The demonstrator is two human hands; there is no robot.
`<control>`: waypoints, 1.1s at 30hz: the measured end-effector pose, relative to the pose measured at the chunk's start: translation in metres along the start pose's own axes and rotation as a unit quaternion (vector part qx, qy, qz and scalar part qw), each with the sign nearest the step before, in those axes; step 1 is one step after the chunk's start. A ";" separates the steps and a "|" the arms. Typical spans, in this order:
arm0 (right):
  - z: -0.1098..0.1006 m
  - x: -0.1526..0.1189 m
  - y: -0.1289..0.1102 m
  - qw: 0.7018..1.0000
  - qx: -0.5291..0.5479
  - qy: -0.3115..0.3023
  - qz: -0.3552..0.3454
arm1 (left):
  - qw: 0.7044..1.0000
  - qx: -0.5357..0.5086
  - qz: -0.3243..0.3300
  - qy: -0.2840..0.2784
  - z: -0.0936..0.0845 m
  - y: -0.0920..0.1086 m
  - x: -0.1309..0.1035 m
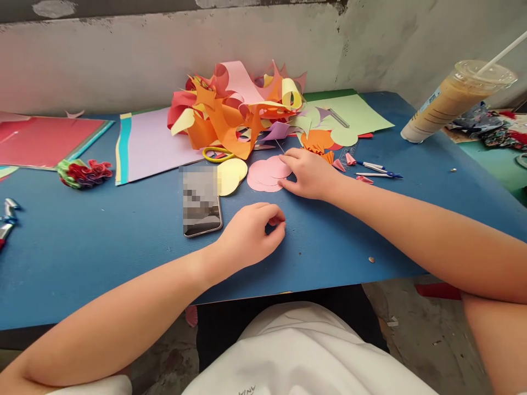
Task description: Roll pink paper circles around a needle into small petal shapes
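Observation:
Pink paper circles [263, 174] lie overlapping on the blue table, and my right hand [307, 174] has its thumb and fingers at their right edge, gripping the nearest circle. A thin, needle-like line shows just above those fingertips. My left hand [256, 230] hovers or rests lower, nearer the table's front edge, its fingers curled and the tips brought together with the thumb. Anything between them is too small to make out. Yellow paper circles [231, 174] sit left of the pink ones, beside a phone [206, 222] whose screen is partly blurred out.
Paper offcuts [234, 118] pile up at the back, with yellow-handled scissors [216, 154] below them. A ruffled paper flower [84, 173] lies left. To the right are a compass [381, 173], pale green paper [362, 112] and a drink cup [448, 99] with a straw.

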State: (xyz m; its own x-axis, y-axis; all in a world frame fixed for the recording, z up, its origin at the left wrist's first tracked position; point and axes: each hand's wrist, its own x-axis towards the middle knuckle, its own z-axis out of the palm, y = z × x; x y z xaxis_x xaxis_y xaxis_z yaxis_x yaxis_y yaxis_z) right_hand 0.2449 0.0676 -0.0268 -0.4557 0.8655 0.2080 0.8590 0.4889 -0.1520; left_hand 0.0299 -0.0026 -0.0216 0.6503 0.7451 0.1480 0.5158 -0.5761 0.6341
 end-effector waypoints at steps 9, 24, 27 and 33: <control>-0.020 0.030 -0.005 0.994 -0.048 -0.100 0.008 | 1.000 -0.005 0.000 -0.009 -0.001 0.000 -0.001; -0.005 0.017 -0.004 0.995 -0.087 -0.051 -0.003 | 1.000 -0.003 0.002 -0.009 -0.001 -0.001 0.000; -0.007 0.013 0.002 0.997 -0.075 -0.019 0.010 | 1.000 -0.007 -0.001 -0.002 -0.001 -0.002 0.000; -0.017 -0.030 -0.003 0.995 0.022 0.043 -0.089 | 0.997 0.014 0.000 0.072 0.002 -0.004 -0.005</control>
State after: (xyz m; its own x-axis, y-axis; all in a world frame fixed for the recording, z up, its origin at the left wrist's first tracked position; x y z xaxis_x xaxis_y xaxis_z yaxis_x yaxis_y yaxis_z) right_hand 0.2604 0.0384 -0.0158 -0.5765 0.7531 0.3170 0.7544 0.6397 -0.1476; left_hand 0.0258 -0.0043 -0.0264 0.5641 0.7847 0.2571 0.5331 -0.5838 0.6123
